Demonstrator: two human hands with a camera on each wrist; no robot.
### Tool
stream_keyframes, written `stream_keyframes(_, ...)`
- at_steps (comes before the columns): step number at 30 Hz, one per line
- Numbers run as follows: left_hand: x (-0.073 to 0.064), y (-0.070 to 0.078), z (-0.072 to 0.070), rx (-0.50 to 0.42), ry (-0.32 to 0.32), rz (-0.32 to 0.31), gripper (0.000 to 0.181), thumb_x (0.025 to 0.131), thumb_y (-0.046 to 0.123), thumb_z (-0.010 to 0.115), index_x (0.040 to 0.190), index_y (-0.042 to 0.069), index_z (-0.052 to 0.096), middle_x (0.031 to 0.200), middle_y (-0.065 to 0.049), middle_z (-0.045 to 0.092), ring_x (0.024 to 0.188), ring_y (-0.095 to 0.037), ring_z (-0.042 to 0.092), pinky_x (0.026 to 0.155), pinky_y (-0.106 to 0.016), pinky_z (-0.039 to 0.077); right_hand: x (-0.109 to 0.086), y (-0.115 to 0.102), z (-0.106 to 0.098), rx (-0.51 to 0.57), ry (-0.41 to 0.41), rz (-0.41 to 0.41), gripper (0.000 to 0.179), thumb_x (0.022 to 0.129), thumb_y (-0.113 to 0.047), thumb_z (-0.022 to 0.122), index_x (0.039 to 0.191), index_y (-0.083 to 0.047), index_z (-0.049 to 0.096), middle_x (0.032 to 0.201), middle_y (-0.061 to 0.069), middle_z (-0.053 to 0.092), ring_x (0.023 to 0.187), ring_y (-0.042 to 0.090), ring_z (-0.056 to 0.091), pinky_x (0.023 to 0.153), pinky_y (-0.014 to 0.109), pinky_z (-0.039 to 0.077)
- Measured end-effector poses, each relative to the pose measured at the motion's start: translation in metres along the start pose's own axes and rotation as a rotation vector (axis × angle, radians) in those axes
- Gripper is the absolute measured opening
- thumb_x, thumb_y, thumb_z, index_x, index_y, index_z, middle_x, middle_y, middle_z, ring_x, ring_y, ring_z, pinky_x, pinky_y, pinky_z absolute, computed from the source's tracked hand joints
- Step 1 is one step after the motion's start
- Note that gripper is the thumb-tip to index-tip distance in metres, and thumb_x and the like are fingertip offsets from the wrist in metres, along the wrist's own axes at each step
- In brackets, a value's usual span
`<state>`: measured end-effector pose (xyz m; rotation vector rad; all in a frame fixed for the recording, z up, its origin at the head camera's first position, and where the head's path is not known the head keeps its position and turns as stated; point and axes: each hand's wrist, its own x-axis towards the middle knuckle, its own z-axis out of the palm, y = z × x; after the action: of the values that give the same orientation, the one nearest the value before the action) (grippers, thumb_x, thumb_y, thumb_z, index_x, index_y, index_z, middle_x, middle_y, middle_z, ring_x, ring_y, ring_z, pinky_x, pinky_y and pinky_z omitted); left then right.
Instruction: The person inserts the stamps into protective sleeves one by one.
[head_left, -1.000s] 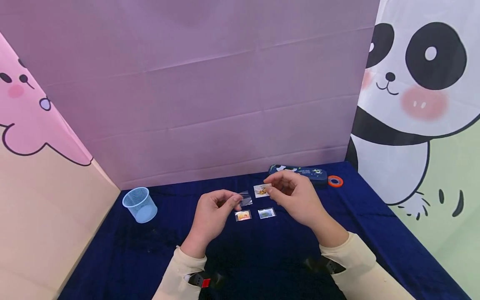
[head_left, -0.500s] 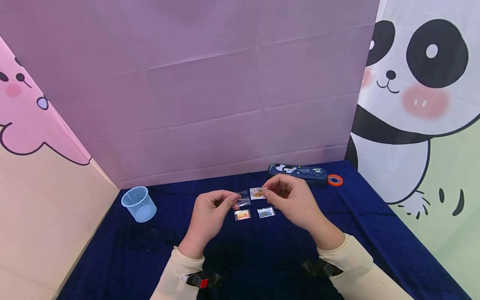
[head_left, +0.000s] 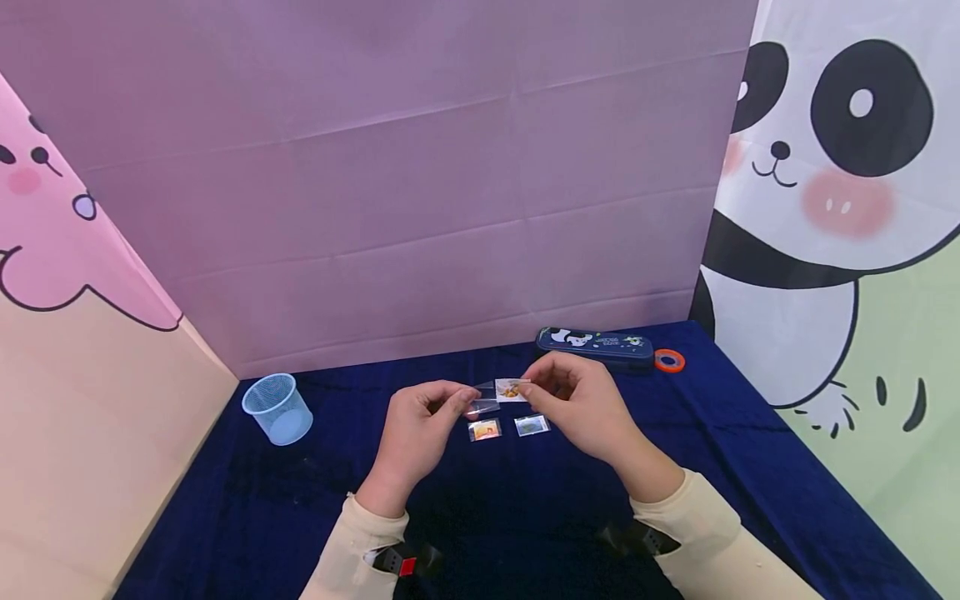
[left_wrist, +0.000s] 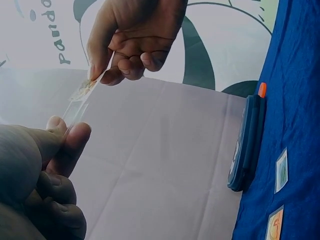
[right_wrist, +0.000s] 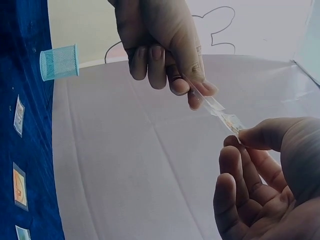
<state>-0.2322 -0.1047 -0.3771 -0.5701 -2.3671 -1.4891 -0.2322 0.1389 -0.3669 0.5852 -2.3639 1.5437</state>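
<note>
My left hand (head_left: pixel 423 437) pinches a small clear plastic sleeve (head_left: pixel 486 406) between thumb and forefinger. From the other side, my right hand (head_left: pixel 588 408) holds a small white picture card (head_left: pixel 510 390) by its right edge, thumb and fingertips on it. The card's left edge meets the mouth of the sleeve, overlapping it in the left wrist view. Both are held up off the cloth. Below them lie an orange picture card (head_left: pixel 485 429) and a blue-green one (head_left: pixel 532 425), each in a clear sleeve. A third sleeved card (right_wrist: pixel 19 116) shows in the right wrist view.
A light blue mesh cup (head_left: pixel 278 410) stands at the left of the dark blue cloth (head_left: pixel 337 492). Near the back wall lie a navy panda pencil case (head_left: pixel 596 348) and an orange tape roll (head_left: pixel 670 361). Printed curtains enclose the back and sides.
My right hand has moved left and slightly nearer with the card, closing the gap to the sleeve. The left hand has barely shifted. The pencil case shows more fully.
</note>
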Motion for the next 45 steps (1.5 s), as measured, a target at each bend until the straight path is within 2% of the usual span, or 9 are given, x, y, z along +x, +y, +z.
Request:
stream_keyframes(14,-0.0001,-0.0018,0.0000,-0.007,0.003,-0.014,0.014,0.101,0.026,0.072,0.101,0.019,0.083,0.090,0.001,0.076,0.078,-0.015,0.063,0.068,-0.029,0.051,0.0005,-0.0001,0.0018,0.006,-0.024,0.009,0.007,0.097,-0.020,0.078,0.100,-0.015,0.075,0.084,0.000,0.069,0.067,0.021,0.058,0.059,0.029,0.048)
stream_keyframes(21,0.0006,-0.0016,0.0017,-0.002,-0.004,-0.018,0.015,0.101,0.029,0.072,0.099,0.019,0.083,0.085,0.008,0.075,0.073,-0.014,0.062,0.064,-0.028,0.048,0.0017,0.0017,0.0015,-0.014,-0.041,0.011,0.005,0.097,-0.018,0.078,0.099,-0.015,0.075,0.083,0.001,0.067,0.066,0.020,0.057,0.057,0.028,0.046)
stream_keyframes(30,0.0010,-0.0029,0.0036,-0.006,-0.017,0.018,0.014,0.101,0.030,0.073,0.101,0.019,0.083,0.084,0.010,0.074,0.064,-0.016,0.054,0.057,-0.027,0.041,0.0008,0.0034,0.0015,-0.025,-0.057,0.006,0.005,0.098,-0.019,0.077,0.100,-0.016,0.075,0.082,0.001,0.064,0.065,0.020,0.055,0.056,0.027,0.044)
stream_keyframes(37,-0.0001,-0.0036,0.0047,-0.016,-0.051,0.048,0.018,0.106,0.026,0.065,0.115,0.022,0.080,0.096,0.011,0.078,0.059,-0.016,0.045,0.053,-0.028,0.038,0.0003,0.0039,0.0004,-0.030,-0.055,-0.012,0.003,0.098,-0.020,0.076,0.100,-0.017,0.075,0.082,0.000,0.063,0.065,0.020,0.055,0.057,0.027,0.045)
stream_keyframes(45,-0.0006,-0.0037,0.0048,-0.003,-0.040,0.066,0.017,0.105,0.024,0.067,0.114,0.025,0.082,0.098,0.009,0.067,0.057,-0.016,0.045,0.052,-0.028,0.040,-0.0003,0.0053,0.0006,-0.025,-0.055,-0.007,0.004,0.098,-0.020,0.076,0.101,-0.017,0.076,0.083,0.000,0.064,0.066,0.020,0.055,0.057,0.027,0.045)
